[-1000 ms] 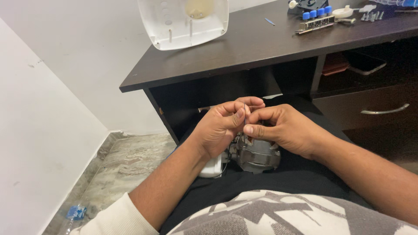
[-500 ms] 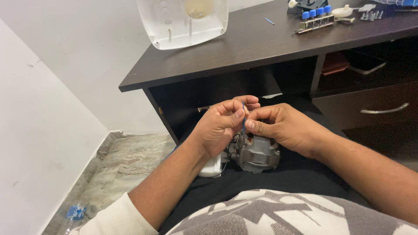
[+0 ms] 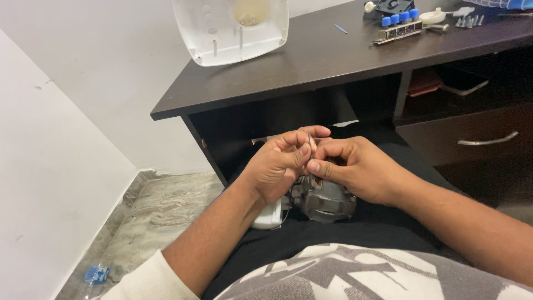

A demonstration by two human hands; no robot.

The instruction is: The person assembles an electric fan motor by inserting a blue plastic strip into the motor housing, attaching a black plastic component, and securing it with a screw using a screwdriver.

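Between both hands' [image 3: 277, 166] [image 3: 361, 169] fingertips, thin wire [image 3: 309, 142] upright (motor [image 3: 325, 200] below)

Both hands, the left hand [image 3: 275, 169] and the right hand [image 3: 361, 169], sit close together over the grey motor [image 3: 325, 200] on the lap, fingertips touching, so no gap lies between them. Just above and behind, the dark tabletop [image 3: 333, 55] edge overhangs, and the shadowed opening beneath it closes in the far side. To the right, the drawer [image 3: 472, 139] with its metal handle blocks that side. To the left, the marble floor [image 3: 161, 216] by the white wall [image 3: 55, 166] offers open passage.
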